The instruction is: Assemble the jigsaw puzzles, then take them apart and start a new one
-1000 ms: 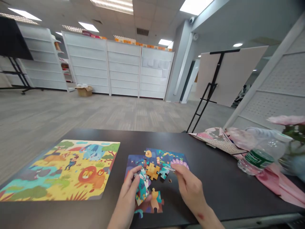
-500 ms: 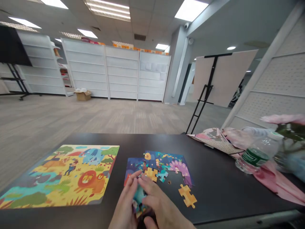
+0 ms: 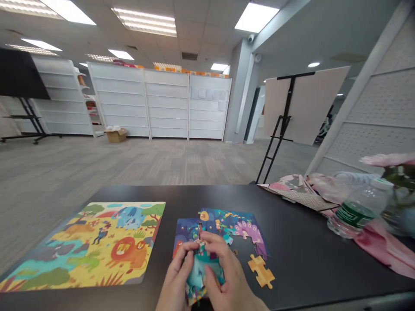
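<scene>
on black table (image 3: 301, 268) | left hand (image 3: 177, 280), right hand (image 3: 227, 280) grip puzzle pieces (image 3: 202, 272) | white shelves (image 3: 165, 103)

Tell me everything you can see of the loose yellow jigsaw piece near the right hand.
The loose jigsaw piece is a single flat piece, yellow-orange with faint darker markings, and looks like printed card. It has rounded knobs and lies picture side up, angled diagonally on the dark tabletop. It sits right of the right hand, apart from it, and just below the partly built puzzle.
</scene>
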